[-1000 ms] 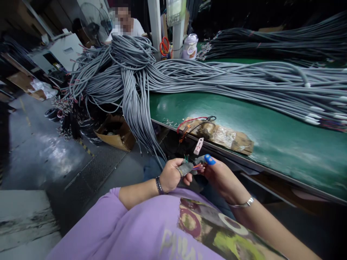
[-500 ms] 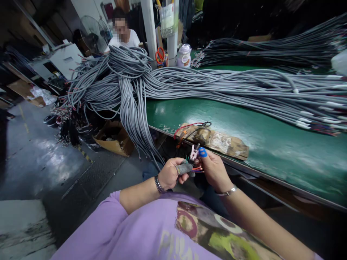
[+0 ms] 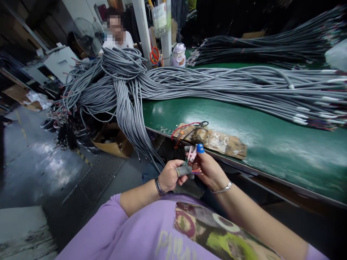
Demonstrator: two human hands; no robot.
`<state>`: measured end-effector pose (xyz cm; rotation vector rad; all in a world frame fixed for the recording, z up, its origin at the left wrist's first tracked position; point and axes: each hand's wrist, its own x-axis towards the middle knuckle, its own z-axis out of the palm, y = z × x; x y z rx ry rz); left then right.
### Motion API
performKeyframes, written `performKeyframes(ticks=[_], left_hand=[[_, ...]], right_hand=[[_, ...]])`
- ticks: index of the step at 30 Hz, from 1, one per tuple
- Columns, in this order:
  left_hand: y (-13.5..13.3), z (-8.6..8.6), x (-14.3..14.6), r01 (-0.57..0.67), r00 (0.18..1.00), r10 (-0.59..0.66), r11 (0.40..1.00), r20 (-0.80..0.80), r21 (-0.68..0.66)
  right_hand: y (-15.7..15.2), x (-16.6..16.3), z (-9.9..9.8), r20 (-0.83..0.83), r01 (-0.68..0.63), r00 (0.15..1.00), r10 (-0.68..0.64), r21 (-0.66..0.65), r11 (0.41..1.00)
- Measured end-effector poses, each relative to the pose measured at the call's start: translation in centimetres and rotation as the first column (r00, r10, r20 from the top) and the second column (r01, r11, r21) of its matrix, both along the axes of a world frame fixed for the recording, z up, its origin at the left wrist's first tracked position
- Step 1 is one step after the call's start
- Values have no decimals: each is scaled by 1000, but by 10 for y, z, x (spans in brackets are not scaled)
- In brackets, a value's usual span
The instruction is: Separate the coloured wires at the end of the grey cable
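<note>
In the head view my left hand [image 3: 170, 176] is closed, with a grey covering on its thumb. It pinches a bunch of thin coloured wires [image 3: 196, 172], whose orange and purple ends stick out to the right, with a bit of green above. My right hand [image 3: 213, 169], a blue cover on its thumb, is closed on a pink spring clip [image 3: 192, 154] just above the wires. The clip's jaws are too small to make out. Both hands are close together in front of the bench edge.
A taped cardboard strip [image 3: 217, 142] with red and black leads lies at the edge of the green bench [image 3: 168, 112]. Long grey cables [image 3: 217, 83] cross the bench and hang over its left end. A cardboard box [image 3: 112, 141] is below. A person [image 3: 119, 38] sits beyond.
My right hand has turned slightly and shifted a little left with the pink clip, nearer the wires. My left hand has stayed nearly in place. The whole view has shifted slightly.
</note>
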<state>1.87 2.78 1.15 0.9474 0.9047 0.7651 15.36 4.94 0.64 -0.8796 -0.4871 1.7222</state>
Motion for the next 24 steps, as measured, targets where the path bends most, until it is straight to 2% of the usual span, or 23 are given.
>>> performKeyframes(ticks=[4,11,15,18,24], left_hand=[[-2,-2,-2,-17,1000,17,1000,-20,2],[-13,-4,-8,-41,999,41,999,-26,-9],[-20,-3,-8,-95,994,99,992,-35,88],[-21,1,-7,-139,987,150,976,-53,169],[-21,8,-3,-163,981,182,962,-71,217]], right_hand=[[-5,-2,2,-39,-4,999,3,-33,999],[-9,5,1,-21,-102,995,102,27,994],[-8,7,8,-54,-121,991,122,22,992],[-9,6,13,-15,-100,995,100,53,994],[-13,6,14,60,-71,996,65,104,992]])
